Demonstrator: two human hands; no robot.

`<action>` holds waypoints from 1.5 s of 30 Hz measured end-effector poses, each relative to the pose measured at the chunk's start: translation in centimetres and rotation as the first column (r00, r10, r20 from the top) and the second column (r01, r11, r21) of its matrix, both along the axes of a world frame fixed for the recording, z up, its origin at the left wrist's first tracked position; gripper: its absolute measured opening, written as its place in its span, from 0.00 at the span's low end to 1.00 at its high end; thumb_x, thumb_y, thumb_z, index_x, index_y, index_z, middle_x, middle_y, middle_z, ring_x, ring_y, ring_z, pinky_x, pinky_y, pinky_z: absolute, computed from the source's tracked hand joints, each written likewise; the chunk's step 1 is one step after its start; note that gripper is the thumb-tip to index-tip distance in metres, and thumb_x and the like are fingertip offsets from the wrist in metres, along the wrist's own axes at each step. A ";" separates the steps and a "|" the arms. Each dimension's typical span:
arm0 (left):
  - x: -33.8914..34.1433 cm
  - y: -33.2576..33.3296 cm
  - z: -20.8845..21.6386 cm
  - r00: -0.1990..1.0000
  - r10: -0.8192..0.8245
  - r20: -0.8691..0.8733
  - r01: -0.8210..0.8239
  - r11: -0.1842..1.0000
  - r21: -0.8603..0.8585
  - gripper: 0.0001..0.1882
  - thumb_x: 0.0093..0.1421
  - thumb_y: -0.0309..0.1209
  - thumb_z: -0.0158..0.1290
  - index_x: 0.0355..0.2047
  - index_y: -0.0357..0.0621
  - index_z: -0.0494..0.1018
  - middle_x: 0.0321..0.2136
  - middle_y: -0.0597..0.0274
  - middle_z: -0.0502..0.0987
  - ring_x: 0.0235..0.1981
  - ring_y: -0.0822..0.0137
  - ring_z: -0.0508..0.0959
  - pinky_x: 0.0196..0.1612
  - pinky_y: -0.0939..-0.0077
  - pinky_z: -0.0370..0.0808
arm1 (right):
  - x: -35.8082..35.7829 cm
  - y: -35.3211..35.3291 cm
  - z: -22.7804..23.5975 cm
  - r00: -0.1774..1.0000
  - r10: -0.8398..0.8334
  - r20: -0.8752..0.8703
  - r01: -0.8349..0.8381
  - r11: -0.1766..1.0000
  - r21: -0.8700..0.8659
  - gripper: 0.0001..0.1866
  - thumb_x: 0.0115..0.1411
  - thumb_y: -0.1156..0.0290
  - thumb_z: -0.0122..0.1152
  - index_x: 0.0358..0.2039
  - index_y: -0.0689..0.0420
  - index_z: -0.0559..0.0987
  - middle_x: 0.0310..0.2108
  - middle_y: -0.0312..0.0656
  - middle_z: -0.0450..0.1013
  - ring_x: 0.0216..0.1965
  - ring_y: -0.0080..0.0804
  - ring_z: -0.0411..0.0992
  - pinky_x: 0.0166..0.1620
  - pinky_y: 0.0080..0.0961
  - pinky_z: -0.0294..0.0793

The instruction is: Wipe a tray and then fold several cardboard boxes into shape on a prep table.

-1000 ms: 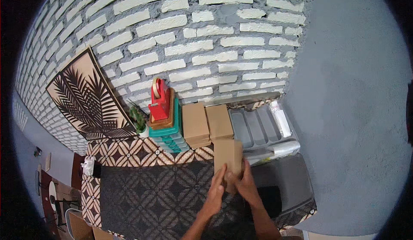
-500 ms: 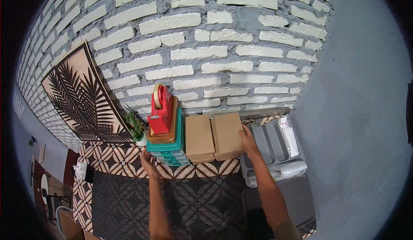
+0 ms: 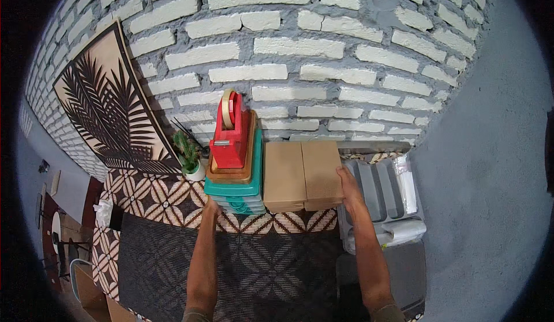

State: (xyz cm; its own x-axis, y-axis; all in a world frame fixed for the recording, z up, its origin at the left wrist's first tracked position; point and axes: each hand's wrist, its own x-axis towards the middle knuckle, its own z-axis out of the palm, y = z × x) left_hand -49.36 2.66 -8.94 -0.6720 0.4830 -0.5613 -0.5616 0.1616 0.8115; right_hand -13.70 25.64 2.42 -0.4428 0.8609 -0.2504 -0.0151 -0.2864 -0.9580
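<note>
Two stacks of brown cardboard boxes stand side by side against the brick wall, the left stack (image 3: 284, 169) and the right stack (image 3: 322, 166) touching. My right hand (image 3: 350, 188) lies against the right side of the right stack, fingers stretched along it. Left of the boxes is a teal-lidded plastic container (image 3: 234, 190), with a wooden tray (image 3: 231, 175) on it. A red tape dispenser (image 3: 232, 140) holding a roll of tape sits on that tray. At the container's front left corner is my left hand (image 3: 212, 206); the container hides most of its fingers.
A grey divided tray (image 3: 369, 190) with clear plastic-wrapped packs stands to the right. Nearer is a dark grey lid or tray (image 3: 398, 273). A potted plant (image 3: 190, 154) and a leaf-pattern panel (image 3: 112, 100) stand left. A dark mat (image 3: 254, 264) covers the table's front.
The gap between the two cardboard stacks has closed, with my right hand against the right one. My left hand has moved in against the teal-lidded container. The whole view has shifted.
</note>
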 end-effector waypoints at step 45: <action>0.8 1.4 0.0 0.944 0.300 -0.139 -0.175 0.810 0.560 0.19 0.67 0.44 0.40 0.46 0.43 0.68 0.43 0.62 0.74 0.43 0.64 0.74 0.47 0.69 0.70 | 0.3 -1.7 0.2 0.995 0.085 0.053 -0.093 0.976 0.194 0.35 0.67 0.50 0.46 0.68 0.56 0.53 0.65 0.48 0.56 0.65 0.40 0.55 0.64 0.32 0.53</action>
State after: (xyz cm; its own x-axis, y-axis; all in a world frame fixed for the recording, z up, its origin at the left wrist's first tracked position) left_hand -48.58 4.05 -8.94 -0.8761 0.4728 -0.0945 -0.3305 -0.4463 0.8316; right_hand -13.39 23.91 2.66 -0.5123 0.8529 -0.1011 0.0452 -0.0908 -0.9948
